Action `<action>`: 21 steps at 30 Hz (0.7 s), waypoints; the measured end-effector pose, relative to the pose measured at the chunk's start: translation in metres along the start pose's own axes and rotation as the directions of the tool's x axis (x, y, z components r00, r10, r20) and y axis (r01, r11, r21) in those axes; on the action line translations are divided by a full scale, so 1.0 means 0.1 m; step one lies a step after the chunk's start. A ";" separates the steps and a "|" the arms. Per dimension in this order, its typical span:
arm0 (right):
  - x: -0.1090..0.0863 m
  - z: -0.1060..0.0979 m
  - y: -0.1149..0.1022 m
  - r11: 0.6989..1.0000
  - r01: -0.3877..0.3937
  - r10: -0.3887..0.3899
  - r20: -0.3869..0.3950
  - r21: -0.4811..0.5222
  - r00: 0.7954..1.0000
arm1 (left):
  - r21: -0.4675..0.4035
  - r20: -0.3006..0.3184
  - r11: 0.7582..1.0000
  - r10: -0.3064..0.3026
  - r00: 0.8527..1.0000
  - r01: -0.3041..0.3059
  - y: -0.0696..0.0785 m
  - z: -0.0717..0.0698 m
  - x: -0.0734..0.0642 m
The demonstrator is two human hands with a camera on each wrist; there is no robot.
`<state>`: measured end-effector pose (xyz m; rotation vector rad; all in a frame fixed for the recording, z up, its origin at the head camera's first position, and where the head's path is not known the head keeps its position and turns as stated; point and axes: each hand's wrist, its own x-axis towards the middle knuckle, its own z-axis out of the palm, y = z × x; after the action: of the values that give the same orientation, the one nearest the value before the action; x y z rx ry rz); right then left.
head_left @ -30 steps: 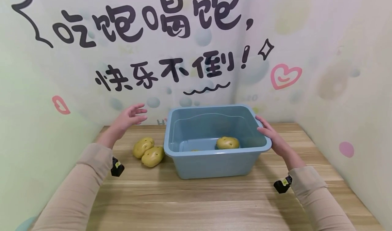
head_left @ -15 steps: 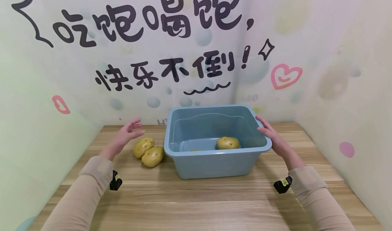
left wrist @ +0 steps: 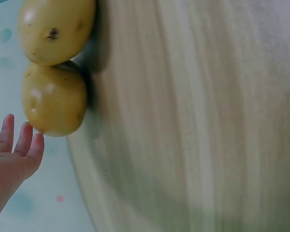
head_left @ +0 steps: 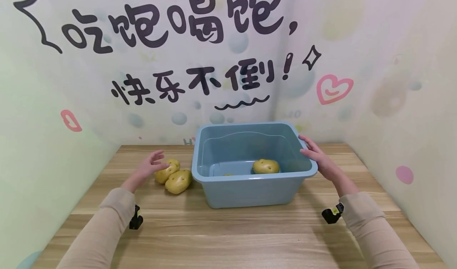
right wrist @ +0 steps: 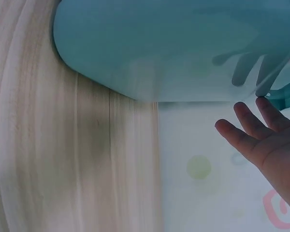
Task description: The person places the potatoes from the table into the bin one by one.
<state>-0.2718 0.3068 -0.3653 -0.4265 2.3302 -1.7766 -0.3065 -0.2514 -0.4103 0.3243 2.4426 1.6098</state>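
Note:
My left hand [head_left: 149, 167] hovers beside the left potato [head_left: 165, 173], fingers spread and holding nothing. In the head view the thumb overlaps this potato; whether they touch I cannot tell. Against it lies a second potato [head_left: 178, 181], next to the blue plastic bin [head_left: 251, 191]. Both potatoes [left wrist: 57, 99] show above the left fingertips in the left wrist view. My right hand [head_left: 319, 160] rests at the bin's right rim, with straight fingers [right wrist: 237, 135] along its outer side. A potato [head_left: 265, 166] lies inside the bin; the front rim hides most of another yellow thing [head_left: 228, 175].
Everything stands on a wooden table [head_left: 228, 241]. A wall [head_left: 160, 62] with dark lettering and pink hearts rises close behind the bin. Pale side walls flank the table left and right. A small black device [head_left: 135, 218] sits at each wrist.
My left hand has come down and toward the front, from above the table's back edge to beside the left potato. The right hand stays at the rim; bin and potatoes have not moved.

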 end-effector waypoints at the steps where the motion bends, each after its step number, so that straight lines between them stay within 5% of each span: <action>1: 0.00 -0.01 0.00 1.000 -0.001 0.001 0.007 -0.019 1.000 | 0.006 -0.001 1.000 -0.002 1.000 0.002 -0.02 0.00 0.00; 13: -0.01 -0.18 -0.10 0.973 0.015 0.016 0.133 -0.232 0.991 | 0.042 -0.014 0.999 -0.026 1.000 0.026 -0.09 0.04 0.01; 21: -0.01 -0.13 -0.21 0.938 -0.019 0.052 0.086 -0.347 0.995 | 0.039 -0.012 0.998 -0.038 0.999 0.038 -0.13 0.04 0.01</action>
<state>-0.2724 0.3140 -0.3413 -0.5014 2.5665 -1.2971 -0.3073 -0.2524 -0.4236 0.2737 2.4765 1.5542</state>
